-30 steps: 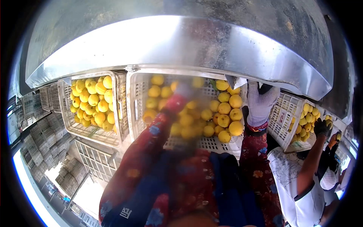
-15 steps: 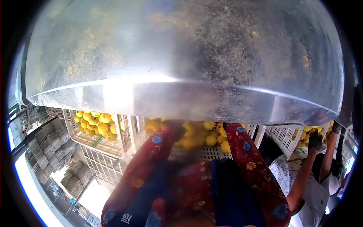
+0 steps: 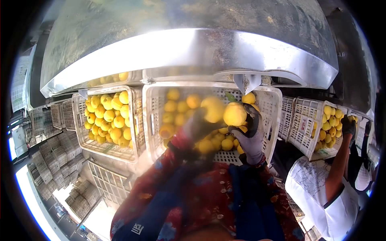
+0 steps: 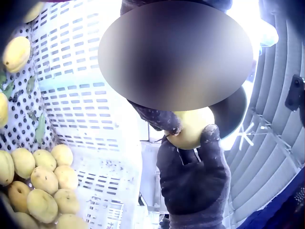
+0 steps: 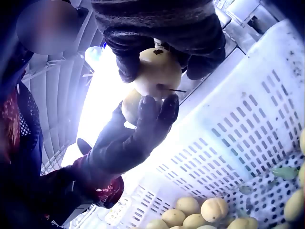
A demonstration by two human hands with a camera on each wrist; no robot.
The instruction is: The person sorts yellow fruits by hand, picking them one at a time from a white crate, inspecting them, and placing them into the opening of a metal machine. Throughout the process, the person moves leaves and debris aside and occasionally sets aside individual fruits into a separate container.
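Both gloved hands are over the middle crate (image 3: 277, 100) of yellow fruit. My right hand (image 3: 252, 138) grips a yellow fruit (image 3: 235, 114), with its thumb and fingers around the sides; the right wrist view shows a thin dark stem on this fruit (image 5: 155, 78). Close beside it, my left hand (image 3: 196, 126), blurred in the head view, holds another yellow fruit (image 3: 213, 109). The left hand's fingertips (image 5: 169, 107) touch the right hand's fruit near its stem. A blurred patch covers much of the left hand in the left wrist view.
A metal surface (image 3: 193, 48) overhangs the crate's far side. Another fruit crate (image 3: 138, 120) stands to the left. At the right, a person in a white shirt (image 3: 317, 193) reaches into a crate (image 3: 299, 124). Stacked crates (image 3: 52, 160) stand at far left.
The view tipped toward the metal surface, covering both hands, then came back down over the crates. Both hands now hold fruit close together; the right has come inward from the crate's right side.
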